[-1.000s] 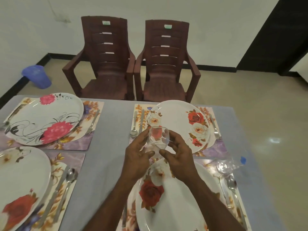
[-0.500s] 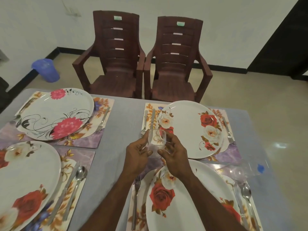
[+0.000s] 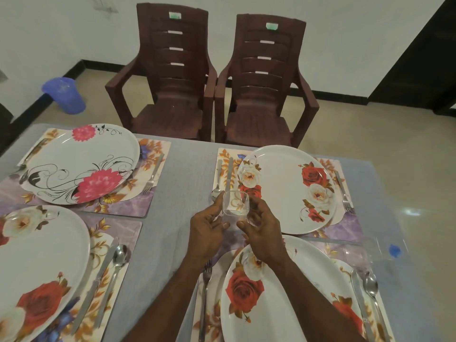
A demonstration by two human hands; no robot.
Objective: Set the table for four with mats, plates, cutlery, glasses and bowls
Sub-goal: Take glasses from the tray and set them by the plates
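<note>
A clear plastic cup (image 3: 235,204) is held upright between both hands above the grey table (image 3: 182,174). My left hand (image 3: 208,228) grips its left side and my right hand (image 3: 261,230) grips its right side. It hovers between the far right plate (image 3: 286,191) and the near right plate (image 3: 296,292), both with rose prints. Each of the plates lies on a floral mat with cutlery beside it. On the left are a pink-flower plate (image 3: 79,164) and a rose plate (image 3: 32,267).
A clear plastic bag with a blue spot (image 3: 385,250) and another clear cup (image 3: 356,255) lie at the table's right edge. Two brown plastic chairs (image 3: 172,77) (image 3: 264,90) stand beyond the far edge. A blue bucket (image 3: 64,95) sits on the floor at left.
The view has tilted and shifted; the cup stays held between both hands and has lowered slightly toward the gap between the two right plates.
</note>
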